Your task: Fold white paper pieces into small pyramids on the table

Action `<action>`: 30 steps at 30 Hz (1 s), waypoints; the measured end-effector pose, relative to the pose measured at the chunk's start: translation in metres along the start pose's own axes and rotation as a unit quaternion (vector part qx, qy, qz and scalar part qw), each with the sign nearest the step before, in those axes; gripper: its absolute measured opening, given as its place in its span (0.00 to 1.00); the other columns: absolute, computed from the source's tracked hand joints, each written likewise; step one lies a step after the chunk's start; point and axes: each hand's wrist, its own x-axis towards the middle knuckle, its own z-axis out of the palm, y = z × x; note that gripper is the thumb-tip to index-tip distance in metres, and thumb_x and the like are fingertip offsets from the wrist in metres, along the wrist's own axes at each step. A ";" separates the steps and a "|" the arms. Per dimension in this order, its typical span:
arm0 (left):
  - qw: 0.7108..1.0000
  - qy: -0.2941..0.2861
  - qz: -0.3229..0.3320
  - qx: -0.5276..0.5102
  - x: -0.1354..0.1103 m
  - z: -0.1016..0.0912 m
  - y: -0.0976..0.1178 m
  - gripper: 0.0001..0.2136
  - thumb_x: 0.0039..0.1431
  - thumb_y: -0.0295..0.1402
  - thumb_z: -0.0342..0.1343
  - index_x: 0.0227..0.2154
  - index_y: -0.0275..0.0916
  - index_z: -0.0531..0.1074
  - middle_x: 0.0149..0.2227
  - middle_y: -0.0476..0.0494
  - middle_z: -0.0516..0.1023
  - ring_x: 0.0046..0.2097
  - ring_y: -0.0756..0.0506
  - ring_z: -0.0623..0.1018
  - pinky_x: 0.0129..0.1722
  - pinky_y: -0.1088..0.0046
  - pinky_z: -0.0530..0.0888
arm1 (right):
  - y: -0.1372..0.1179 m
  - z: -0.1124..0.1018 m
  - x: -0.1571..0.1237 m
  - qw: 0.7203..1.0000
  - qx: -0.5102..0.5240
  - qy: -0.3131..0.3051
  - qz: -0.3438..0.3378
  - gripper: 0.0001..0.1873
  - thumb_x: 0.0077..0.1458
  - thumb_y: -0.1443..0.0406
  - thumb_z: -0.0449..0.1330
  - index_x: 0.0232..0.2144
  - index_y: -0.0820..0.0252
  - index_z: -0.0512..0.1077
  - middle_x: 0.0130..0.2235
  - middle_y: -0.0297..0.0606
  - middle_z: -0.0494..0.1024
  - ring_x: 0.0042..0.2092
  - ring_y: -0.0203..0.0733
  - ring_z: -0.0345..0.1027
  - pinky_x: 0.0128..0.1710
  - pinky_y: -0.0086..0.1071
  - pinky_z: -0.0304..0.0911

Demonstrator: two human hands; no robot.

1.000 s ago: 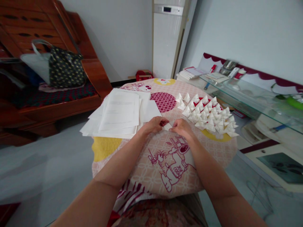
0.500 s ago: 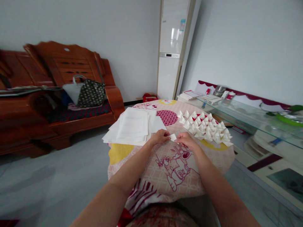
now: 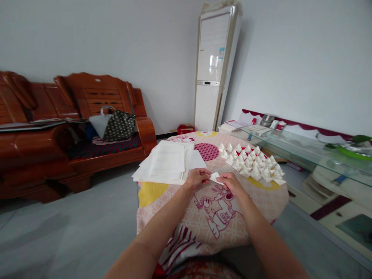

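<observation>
Between my two hands is a small folded piece of white paper (image 3: 215, 177) with a pointed top. My left hand (image 3: 198, 178) pinches its left end, and my right hand (image 3: 231, 183) grips its right end, fingers closed on both sides. Beyond my right hand stand several folded white paper boats (image 3: 247, 161) in rows. A stack of white paper sheets (image 3: 167, 162) lies to the left of my hands. All of it is on a round table with a patterned pink and yellow tablecloth (image 3: 186, 209).
A wooden sofa (image 3: 95, 97) with a black patterned bag (image 3: 119, 126) stands at the left. Behind the table is a tall white air conditioner (image 3: 207, 100). Along the right runs a glass-topped cabinet (image 3: 302, 143) holding papers, a metal pot and a green tray (image 3: 354, 151).
The paper between my hands now shows a pointed, boat-like shape where a small flat piece was visible before. My head view has tilted up and shifted slightly left.
</observation>
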 end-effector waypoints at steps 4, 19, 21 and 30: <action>1.000 -0.017 0.013 -0.007 0.000 -0.002 0.002 0.19 0.48 0.31 0.66 0.45 0.34 0.81 0.20 0.52 0.74 0.22 0.53 0.72 0.25 0.78 0.67 | 0.002 0.001 0.001 1.000 0.003 0.008 -0.004 0.18 0.41 0.51 0.63 0.16 0.57 0.65 0.13 0.27 0.58 0.17 0.31 0.46 0.19 0.28 0.41; 0.992 0.004 0.063 0.112 -0.001 0.001 0.002 0.17 0.51 0.45 0.62 0.19 0.37 0.69 0.17 0.53 0.68 0.20 0.54 0.65 0.22 0.77 0.60 | -0.019 0.015 -0.017 0.994 -0.044 0.094 -0.028 0.17 0.45 0.50 0.64 0.28 0.56 0.70 0.24 0.28 0.66 0.25 0.35 0.58 0.25 0.30 0.56; 0.993 -0.003 0.071 0.094 -0.001 0.001 0.002 0.17 0.51 0.45 0.62 0.20 0.36 0.69 0.18 0.52 0.69 0.21 0.54 0.66 0.23 0.77 0.61 | -0.020 0.015 -0.017 0.994 -0.043 0.095 -0.023 0.17 0.45 0.50 0.64 0.28 0.56 0.70 0.23 0.27 0.65 0.24 0.35 0.58 0.24 0.30 0.56; 0.995 -0.004 0.082 -0.056 -0.002 0.003 0.000 0.22 0.51 0.45 0.65 0.43 0.33 0.78 0.29 0.46 0.78 0.30 0.50 0.77 0.32 0.75 0.74 | -0.006 0.007 -0.005 0.999 -0.023 0.035 -0.026 0.22 0.52 0.48 0.58 0.19 0.56 0.65 0.18 0.29 0.64 0.19 0.34 0.55 0.21 0.30 0.52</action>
